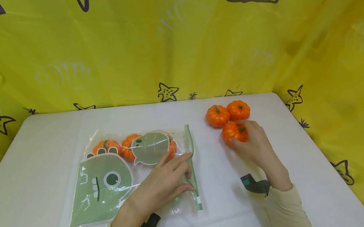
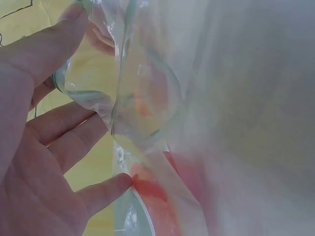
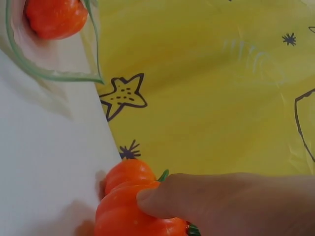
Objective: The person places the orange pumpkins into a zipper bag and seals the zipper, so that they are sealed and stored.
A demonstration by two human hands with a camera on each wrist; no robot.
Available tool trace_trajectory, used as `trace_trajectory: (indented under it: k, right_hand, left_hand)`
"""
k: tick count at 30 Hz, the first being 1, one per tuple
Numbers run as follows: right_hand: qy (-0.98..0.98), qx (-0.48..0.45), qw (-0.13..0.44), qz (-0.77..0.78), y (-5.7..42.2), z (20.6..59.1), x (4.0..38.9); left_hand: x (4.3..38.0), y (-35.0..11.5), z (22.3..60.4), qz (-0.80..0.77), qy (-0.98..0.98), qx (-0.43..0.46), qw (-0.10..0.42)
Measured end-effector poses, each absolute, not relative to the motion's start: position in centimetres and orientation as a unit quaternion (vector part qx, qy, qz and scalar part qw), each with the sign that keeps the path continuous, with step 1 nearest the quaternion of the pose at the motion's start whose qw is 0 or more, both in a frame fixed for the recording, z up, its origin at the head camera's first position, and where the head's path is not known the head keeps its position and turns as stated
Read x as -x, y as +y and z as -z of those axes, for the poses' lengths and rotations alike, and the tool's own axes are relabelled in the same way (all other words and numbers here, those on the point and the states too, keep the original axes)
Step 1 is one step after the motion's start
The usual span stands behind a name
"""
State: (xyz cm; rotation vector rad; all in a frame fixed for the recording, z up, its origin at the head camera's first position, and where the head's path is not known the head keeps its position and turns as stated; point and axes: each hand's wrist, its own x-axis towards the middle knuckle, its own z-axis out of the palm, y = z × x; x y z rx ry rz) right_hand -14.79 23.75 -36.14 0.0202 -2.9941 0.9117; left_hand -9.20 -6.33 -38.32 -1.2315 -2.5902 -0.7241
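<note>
A clear zip bag [image 1: 163,207] printed with green cartoon monsters lies flat, its green-edged mouth facing right. Small orange toy pumpkins [image 1: 105,145] show through its film, partly hidden by the prints. At the mouth, my left hand [image 1: 161,181] holds the rim, thumb and index finger set apart along it. The left wrist view has the film bulging beside these fingers. Over to the right, my right hand [image 1: 256,143] grips another orange toy pumpkin [image 1: 231,132] between thumb and fingers; its green stem shows near the fingertips.
Two more orange pumpkins, one on the left [image 1: 217,116] and one on the right [image 1: 238,110], sit just behind the gripped one. A white table [image 1: 221,210] carries everything. Yellow cloth [image 1: 132,49] with dark star drawings hangs behind and along the sides.
</note>
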Motion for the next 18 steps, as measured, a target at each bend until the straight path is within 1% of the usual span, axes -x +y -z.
trace_trajectory:
  k: [7, 18]
  right_hand:
    - [-0.95, -0.034, 0.001, -0.312, 23.3, 35.9, 14.5]
    - [-0.944, -0.096, 0.009, -0.317, 21.7, 35.7, 14.1]
  left_hand:
    - [9.2, -6.2, 38.2, 0.245, -0.872, 0.415, 0.092]
    - [9.4, -6.5, 38.3, 0.243, -0.872, 0.413, 0.103]
